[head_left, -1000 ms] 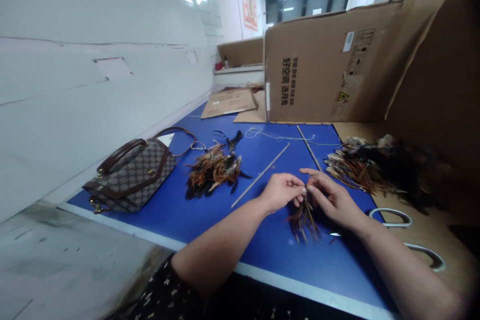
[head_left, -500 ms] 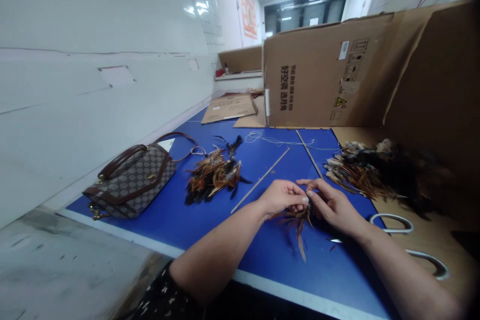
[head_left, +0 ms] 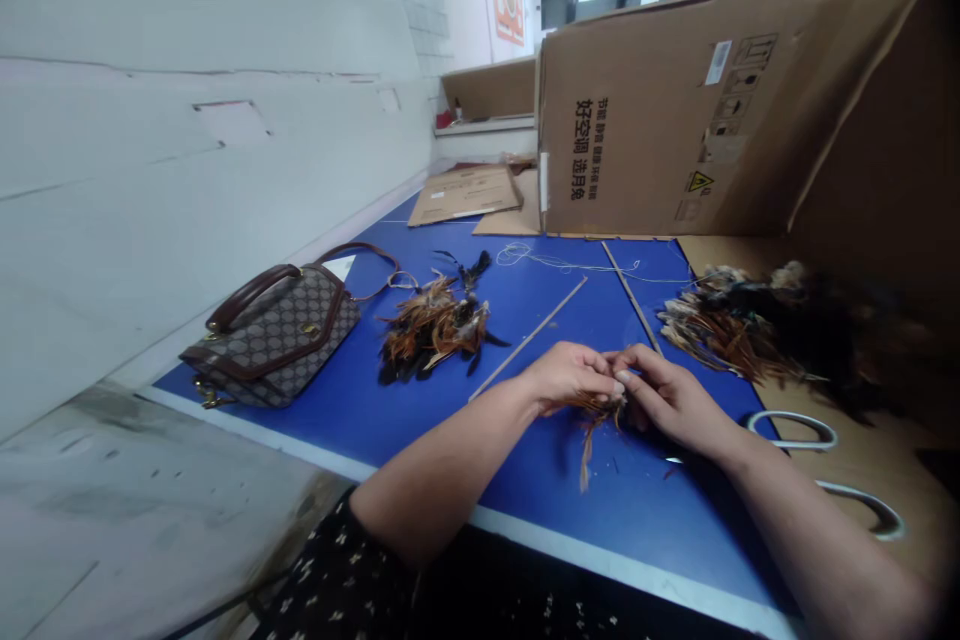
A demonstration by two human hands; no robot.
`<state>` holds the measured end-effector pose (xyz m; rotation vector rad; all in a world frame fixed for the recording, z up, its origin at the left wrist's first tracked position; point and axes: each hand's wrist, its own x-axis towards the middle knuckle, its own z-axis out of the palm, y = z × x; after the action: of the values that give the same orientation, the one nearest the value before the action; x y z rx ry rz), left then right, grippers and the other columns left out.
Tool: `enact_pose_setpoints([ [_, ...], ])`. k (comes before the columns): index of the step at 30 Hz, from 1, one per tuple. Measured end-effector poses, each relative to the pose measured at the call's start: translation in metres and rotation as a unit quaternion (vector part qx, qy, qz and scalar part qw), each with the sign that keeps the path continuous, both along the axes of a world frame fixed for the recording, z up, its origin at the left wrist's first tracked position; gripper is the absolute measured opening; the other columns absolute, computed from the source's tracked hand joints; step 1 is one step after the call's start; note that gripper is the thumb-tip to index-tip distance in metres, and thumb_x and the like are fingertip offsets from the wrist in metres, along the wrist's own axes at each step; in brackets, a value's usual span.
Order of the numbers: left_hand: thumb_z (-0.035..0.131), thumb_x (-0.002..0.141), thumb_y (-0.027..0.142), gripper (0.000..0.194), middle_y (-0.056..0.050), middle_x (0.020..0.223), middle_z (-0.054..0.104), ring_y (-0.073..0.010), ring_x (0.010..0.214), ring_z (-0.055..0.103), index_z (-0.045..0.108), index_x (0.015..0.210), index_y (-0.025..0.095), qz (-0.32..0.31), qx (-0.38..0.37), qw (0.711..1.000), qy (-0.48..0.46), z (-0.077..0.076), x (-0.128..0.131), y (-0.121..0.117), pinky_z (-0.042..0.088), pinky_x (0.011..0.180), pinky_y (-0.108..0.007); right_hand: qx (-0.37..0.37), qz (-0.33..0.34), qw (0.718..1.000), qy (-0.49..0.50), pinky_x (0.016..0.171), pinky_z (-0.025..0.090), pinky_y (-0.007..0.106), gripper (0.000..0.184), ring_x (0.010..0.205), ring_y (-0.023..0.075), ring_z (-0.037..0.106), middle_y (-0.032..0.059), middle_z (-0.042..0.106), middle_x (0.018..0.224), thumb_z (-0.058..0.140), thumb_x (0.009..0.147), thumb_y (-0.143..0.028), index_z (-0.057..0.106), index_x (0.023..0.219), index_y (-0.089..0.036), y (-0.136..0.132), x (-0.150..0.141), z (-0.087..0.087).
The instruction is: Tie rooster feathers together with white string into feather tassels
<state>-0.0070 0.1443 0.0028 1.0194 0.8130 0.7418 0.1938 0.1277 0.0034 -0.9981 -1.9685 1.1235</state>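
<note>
My left hand (head_left: 568,376) and my right hand (head_left: 666,395) meet fingertip to fingertip low over the blue table (head_left: 360,420). Both pinch a small bunch of brown and orange feathers (head_left: 592,417), whose tips hang down toward the table. A loose pile of orange and black feathers (head_left: 435,328) lies to the left of my hands. A bigger heap of dark feathers (head_left: 757,335) lies to the right, on cardboard.
A patterned brown handbag (head_left: 276,335) sits at the table's left end by the white wall. Two thin sticks (head_left: 536,332) and a thread (head_left: 555,262) lie beyond my hands. A large cardboard box (head_left: 660,130) stands behind. Scissors handles (head_left: 806,425) lie at right.
The feather bunch has turned from hanging fanned out below my fingers to being gathered tighter between both hands. My hands have drawn closer together; the view shifted slightly.
</note>
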Motion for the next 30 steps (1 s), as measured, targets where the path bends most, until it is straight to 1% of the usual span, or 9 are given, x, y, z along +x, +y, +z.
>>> enact_pose_setpoints([
  [3,0.093,0.055,0.027,0.039,-0.006,0.064,0.068,-0.0105,0.055,0.061,0.067,0.078,0.008,0.012,-0.004,1.000,-0.004,-0.003,-0.001,0.001,0.045,0.057,-0.023,-0.088,-0.005,0.996,0.001,0.054,0.047,0.028,0.034,0.046,0.0159,0.058,-0.0049,0.060,0.054,0.042,0.106,-0.056,0.052,0.111,-0.024,0.001,0.002,0.001],
  [5,0.092,0.059,0.028,0.038,-0.005,0.061,0.067,-0.0099,0.052,0.059,0.067,0.081,0.009,0.016,0.012,1.000,0.004,-0.005,-0.001,0.002,0.042,0.053,-0.021,-0.119,0.015,0.993,0.002,0.060,0.049,0.028,0.037,0.054,0.0166,0.063,-0.0034,0.063,0.057,0.042,0.105,-0.058,0.053,0.110,-0.023,0.002,0.004,0.002],
  [8,0.088,0.065,0.029,0.035,-0.002,0.058,0.065,-0.0081,0.048,0.055,0.064,0.082,0.011,0.019,0.055,0.998,0.026,-0.007,-0.003,0.003,0.036,0.048,-0.019,-0.126,0.048,0.991,0.014,0.064,0.050,0.028,0.038,0.064,0.0161,0.065,0.0017,0.070,0.077,0.052,0.101,-0.059,0.056,0.106,-0.021,0.005,0.006,0.002],
  [11,0.087,0.067,0.030,0.034,-0.002,0.060,0.065,-0.0076,0.047,0.055,0.063,0.082,0.012,0.016,0.081,0.996,0.045,-0.006,-0.005,0.004,0.037,0.048,-0.019,-0.087,0.029,0.996,0.003,0.063,0.048,0.027,0.039,0.067,0.0150,0.060,0.0018,0.066,0.081,0.060,0.097,-0.059,0.060,0.101,-0.020,0.009,0.010,-0.001],
  [16,0.087,0.066,0.029,0.033,-0.002,0.060,0.065,-0.0080,0.049,0.056,0.065,0.081,0.011,-0.005,0.084,0.995,0.047,-0.002,-0.007,0.004,0.041,0.050,-0.020,0.002,0.014,0.999,-0.051,0.060,0.042,0.027,0.038,0.062,0.0138,0.051,-0.0002,0.058,0.068,0.062,0.097,-0.054,0.067,0.087,-0.018,0.013,0.017,-0.002],
  [19,0.089,0.065,0.030,0.035,-0.003,0.061,0.066,-0.0083,0.049,0.056,0.064,0.081,0.011,-0.020,0.080,0.996,0.039,-0.003,-0.007,0.004,0.041,0.050,-0.020,0.093,0.001,0.994,-0.063,0.066,0.046,0.030,0.035,0.068,0.0165,0.054,0.0035,0.063,0.074,0.062,0.098,-0.050,0.069,0.083,-0.019,0.014,0.017,0.002],
  [22,0.091,0.061,0.032,0.040,-0.003,0.065,0.067,-0.0088,0.053,0.059,0.064,0.081,0.011,-0.016,0.071,0.997,0.027,-0.006,-0.007,0.005,0.043,0.054,-0.021,0.155,-0.011,0.987,-0.044,0.079,0.051,0.036,0.031,0.084,0.0221,0.062,0.0083,0.069,0.086,0.064,0.097,-0.046,0.071,0.080,-0.021,0.015,0.014,0.006],
  [26,0.094,0.057,0.034,0.044,-0.004,0.068,0.068,-0.0096,0.056,0.061,0.064,0.078,0.011,-0.006,0.064,0.998,0.021,-0.009,-0.006,0.005,0.045,0.058,-0.023,0.173,-0.022,0.984,-0.026,0.082,0.053,0.037,0.032,0.093,0.0242,0.066,0.0100,0.070,0.097,0.062,0.098,-0.042,0.067,0.073,-0.021,0.015,0.012,0.005],
  [30,0.096,0.054,0.035,0.045,-0.002,0.065,0.067,-0.0089,0.055,0.058,0.062,0.073,0.011,-0.001,0.075,0.997,0.027,-0.010,-0.003,0.003,0.044,0.057,-0.023,0.116,-0.034,0.992,-0.030,0.064,0.052,0.032,0.025,0.063,0.0161,0.063,0.0072,0.072,0.096,0.058,0.100,-0.038,0.068,0.084,-0.022,0.011,0.010,-0.002],
])
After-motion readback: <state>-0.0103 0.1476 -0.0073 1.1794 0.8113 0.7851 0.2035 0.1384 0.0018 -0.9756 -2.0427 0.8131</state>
